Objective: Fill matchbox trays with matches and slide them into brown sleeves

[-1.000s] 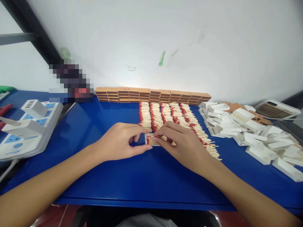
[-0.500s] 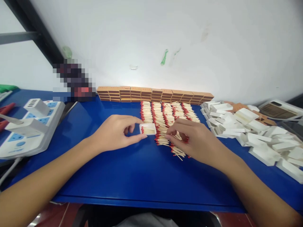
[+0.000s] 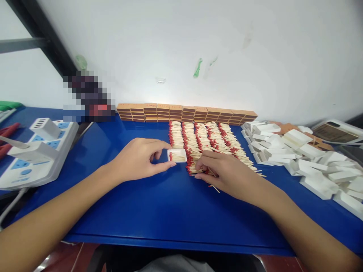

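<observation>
My left hand (image 3: pixel 138 158) pinches the left end of a small white matchbox tray (image 3: pixel 177 155) that lies on the blue table (image 3: pixel 147 204) with a few matches inside. My right hand (image 3: pixel 224 172) rests on the near end of the rows of red-tipped matches (image 3: pixel 204 141), its fingers closed round a bunch of them just right of the tray. A loose match lies by the right hand's heel.
Stacked brown matchbox sleeves (image 3: pixel 185 113) line the wall behind the matches. A heap of white empty trays (image 3: pixel 297 155) spreads over the right side. A white power strip with chargers (image 3: pixel 34 151) sits at the left. A flat device (image 3: pixel 333 132) lies far right.
My right hand left the tray, swept right over the matches and came back to gather a bunch at their near end. The tray moved slightly away from me in my left hand.
</observation>
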A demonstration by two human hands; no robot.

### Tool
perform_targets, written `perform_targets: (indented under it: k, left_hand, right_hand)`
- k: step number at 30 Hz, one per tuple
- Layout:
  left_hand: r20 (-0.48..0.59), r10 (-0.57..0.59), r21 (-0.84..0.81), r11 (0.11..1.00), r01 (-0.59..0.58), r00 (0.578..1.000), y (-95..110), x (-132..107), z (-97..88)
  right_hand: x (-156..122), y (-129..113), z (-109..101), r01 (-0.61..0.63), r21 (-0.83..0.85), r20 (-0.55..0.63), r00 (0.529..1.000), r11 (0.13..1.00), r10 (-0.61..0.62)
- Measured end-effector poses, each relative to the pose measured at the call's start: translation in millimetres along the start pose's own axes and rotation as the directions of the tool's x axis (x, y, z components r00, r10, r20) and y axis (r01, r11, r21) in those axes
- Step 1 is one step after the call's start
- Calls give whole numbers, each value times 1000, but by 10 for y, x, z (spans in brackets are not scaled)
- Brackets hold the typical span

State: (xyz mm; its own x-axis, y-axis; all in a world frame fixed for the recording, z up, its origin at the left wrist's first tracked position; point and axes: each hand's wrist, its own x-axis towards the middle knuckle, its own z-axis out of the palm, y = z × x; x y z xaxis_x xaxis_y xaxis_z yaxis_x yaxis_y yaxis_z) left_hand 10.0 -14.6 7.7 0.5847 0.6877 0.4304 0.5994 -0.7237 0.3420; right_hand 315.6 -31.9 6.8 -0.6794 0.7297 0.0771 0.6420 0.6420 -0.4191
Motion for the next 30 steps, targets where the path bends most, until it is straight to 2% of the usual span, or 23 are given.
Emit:
perform_targets:
  k: [5,12,20,30]
  left_hand:
    - [6,5,3,1000,-5,1000,-8,-8,5]
    - [-3,30,5,1000,-30,1000,-4,-9,14]
    - [1,21,11,1000,-21,1000,-11,-14,8]
    - [4,26,11,1000,-26,1000,-2,-12,18]
  right_hand:
    - [-2,27,1,-14,23,46,999,1000,13]
    - [-4,-21,13,-66,12,50,997,998,65]
    - [1,-78,-27,-45,-16,55,997,999,46]
    - [-13,-120,30,42,-160,25,999,986,-38]
